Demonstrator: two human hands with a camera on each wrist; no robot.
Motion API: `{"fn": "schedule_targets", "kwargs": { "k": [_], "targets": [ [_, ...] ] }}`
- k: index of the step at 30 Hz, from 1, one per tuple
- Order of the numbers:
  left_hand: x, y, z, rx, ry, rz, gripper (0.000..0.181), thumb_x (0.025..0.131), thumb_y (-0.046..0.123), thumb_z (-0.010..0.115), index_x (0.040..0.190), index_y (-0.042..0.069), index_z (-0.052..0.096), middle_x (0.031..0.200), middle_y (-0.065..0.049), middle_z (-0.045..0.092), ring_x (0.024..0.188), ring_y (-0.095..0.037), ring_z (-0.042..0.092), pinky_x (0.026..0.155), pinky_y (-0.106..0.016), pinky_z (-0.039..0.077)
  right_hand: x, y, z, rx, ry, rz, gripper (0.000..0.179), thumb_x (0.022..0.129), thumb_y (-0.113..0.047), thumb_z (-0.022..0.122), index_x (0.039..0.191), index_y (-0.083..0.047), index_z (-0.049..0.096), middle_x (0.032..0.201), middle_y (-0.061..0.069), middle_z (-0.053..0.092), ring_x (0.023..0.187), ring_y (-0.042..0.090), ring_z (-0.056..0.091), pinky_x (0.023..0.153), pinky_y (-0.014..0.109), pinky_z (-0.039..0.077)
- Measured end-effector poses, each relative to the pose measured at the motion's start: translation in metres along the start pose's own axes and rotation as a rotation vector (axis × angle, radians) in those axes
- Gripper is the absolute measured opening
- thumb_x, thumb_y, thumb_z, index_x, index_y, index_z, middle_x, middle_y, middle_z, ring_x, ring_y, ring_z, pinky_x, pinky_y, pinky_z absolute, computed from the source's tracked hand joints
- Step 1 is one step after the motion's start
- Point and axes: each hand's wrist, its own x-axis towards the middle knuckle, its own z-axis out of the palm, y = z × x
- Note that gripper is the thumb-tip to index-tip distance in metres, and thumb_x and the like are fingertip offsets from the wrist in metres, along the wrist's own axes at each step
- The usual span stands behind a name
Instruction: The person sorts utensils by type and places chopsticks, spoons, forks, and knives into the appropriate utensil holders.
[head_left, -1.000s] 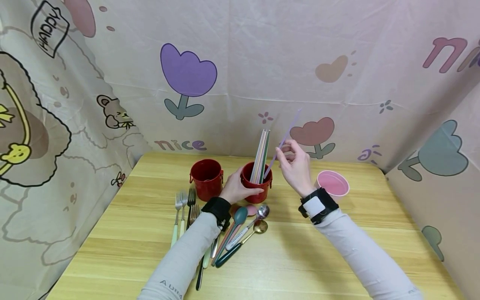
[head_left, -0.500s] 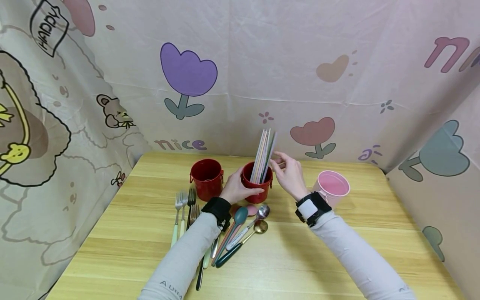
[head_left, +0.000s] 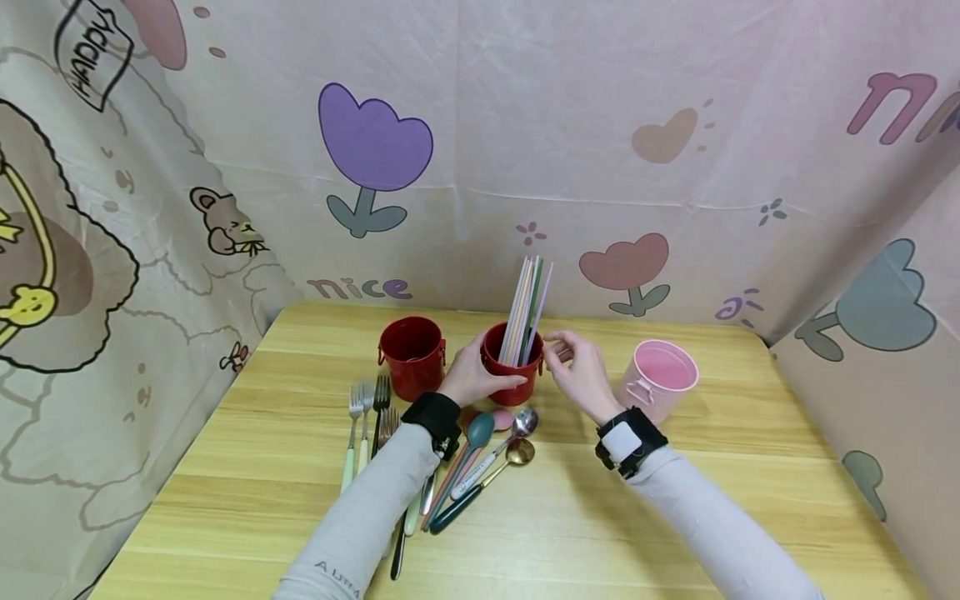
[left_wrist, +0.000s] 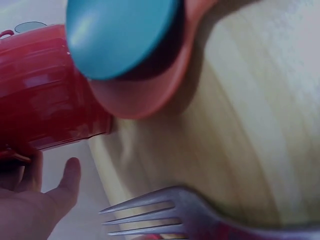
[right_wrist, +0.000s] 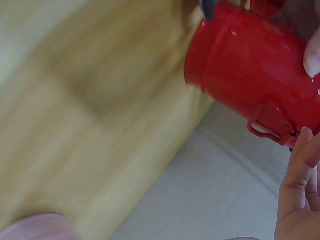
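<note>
In the head view my left hand [head_left: 480, 372] grips the right-hand red bucket [head_left: 517, 388], its thumb lying across the front. Several thin straws [head_left: 521, 312] stand in this bucket, and a purple straw [head_left: 542, 302] leans at their right. My right hand [head_left: 581, 371] is just right of the rim with fingers loosely bent and nothing in them. In the right wrist view a fingertip of the right hand [right_wrist: 300, 185] is close to the handle [right_wrist: 267, 127] on the bucket's side; whether it touches cannot be told.
A second red bucket [head_left: 412, 367] stands to the left, a pink bucket [head_left: 660, 383] to the right. Several forks [head_left: 356, 417] lie at the left, partly behind the left arm. Several spoons lie in front, among them a teal spoon [head_left: 480, 429] and a gold spoon [head_left: 519, 452].
My right hand has lowered the purple straw into the red bucket and let go of it. The left hand has stayed on the bucket.
</note>
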Motion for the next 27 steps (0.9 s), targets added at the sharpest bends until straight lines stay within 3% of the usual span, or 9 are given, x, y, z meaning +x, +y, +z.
{"fn": "schedule_targets", "kwargs": {
  "k": [6, 12, 20, 23, 27],
  "targets": [
    [0.0, 0.003, -0.002, 0.019, -0.02, -0.022, 0.087, 0.078, 0.027, 0.088, 0.15, 0.023, 0.04, 0.147, -0.003, 0.056, 0.135, -0.027, 0.053, 0.112, -0.052, 0.046, -0.014, 0.007, 0.0, 0.087, -0.043, 0.03, 0.022, 0.093, 0.0, 0.06, 0.113, 0.003, 0.068, 0.089, 0.021, 0.073, 0.07, 0.025, 0.069, 0.058, 0.019, 0.053],
    [-0.003, 0.007, -0.004, 0.053, -0.03, -0.025, 0.088, 0.079, 0.027, 0.087, 0.151, 0.022, 0.037, 0.15, -0.006, 0.053, 0.136, -0.028, 0.051, 0.113, -0.053, 0.045, -0.027, 0.013, -0.003, 0.157, -0.076, 0.059, 0.022, 0.095, 0.001, 0.058, 0.116, 0.005, 0.065, 0.089, 0.021, 0.071, 0.068, 0.008, 0.064, 0.062, 0.02, 0.056],
    [-0.016, 0.021, -0.014, 0.183, 0.047, -0.034, 0.097, 0.08, 0.037, 0.085, 0.156, 0.015, 0.029, 0.158, -0.011, 0.043, 0.144, -0.035, 0.045, 0.114, -0.058, 0.042, -0.044, 0.01, -0.02, 0.179, -0.064, 0.067, 0.023, 0.098, -0.002, 0.057, 0.119, 0.004, 0.063, 0.091, 0.019, 0.07, 0.071, 0.0, 0.063, 0.064, 0.03, 0.061],
    [-0.022, 0.026, -0.017, 0.23, 0.075, 0.01, 0.094, 0.081, 0.038, 0.083, 0.156, 0.013, 0.031, 0.159, -0.013, 0.037, 0.146, -0.036, 0.041, 0.114, -0.059, 0.041, -0.049, 0.008, -0.029, 0.19, -0.049, 0.056, 0.024, 0.098, -0.002, 0.057, 0.12, 0.005, 0.062, 0.093, 0.021, 0.069, 0.073, -0.002, 0.063, 0.064, 0.033, 0.061],
    [-0.031, 0.031, -0.02, 0.261, 0.137, 0.122, 0.077, 0.085, 0.032, 0.08, 0.148, 0.011, 0.041, 0.149, -0.012, 0.038, 0.138, -0.033, 0.044, 0.112, -0.052, 0.046, -0.052, 0.006, -0.041, 0.19, 0.014, 0.006, 0.022, 0.098, -0.001, 0.059, 0.118, 0.005, 0.064, 0.093, 0.02, 0.068, 0.075, -0.003, 0.064, 0.062, 0.028, 0.061]
  ]
}}
